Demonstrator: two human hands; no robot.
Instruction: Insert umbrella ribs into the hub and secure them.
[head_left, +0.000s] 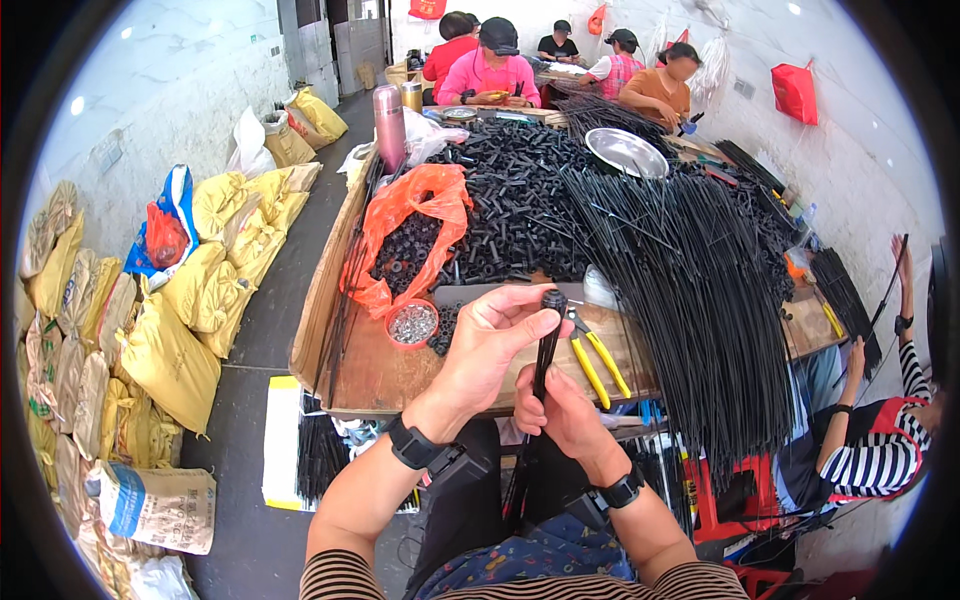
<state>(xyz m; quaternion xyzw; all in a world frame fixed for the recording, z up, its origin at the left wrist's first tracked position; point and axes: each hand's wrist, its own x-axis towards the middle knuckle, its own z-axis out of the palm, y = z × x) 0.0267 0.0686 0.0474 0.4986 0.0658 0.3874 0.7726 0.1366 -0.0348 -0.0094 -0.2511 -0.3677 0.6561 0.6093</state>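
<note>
In front of me, my right hand [565, 408] is closed around a bundle of thin black rods [544, 362] that stands roughly upright. Its lower end runs down between my legs. My left hand [490, 335] pinches a small round black plastic piece [554, 299] at the top of that bundle, thumb and forefinger on it. Just right of the bundle, pliers with yellow handles [597, 365] lie on the wooden table [385, 378]. A red bowl of small shiny metal parts [412, 323] sits left of my left hand.
A heap of black plastic parts [510, 190] covers the table's middle, beside an orange plastic bag [440, 195]. Long black rods [690, 310] overhang the right edge. A pink flask [389, 128] and metal tray [626, 153] stand farther back. Yellow sacks [175, 355] line the left; several people sit around.
</note>
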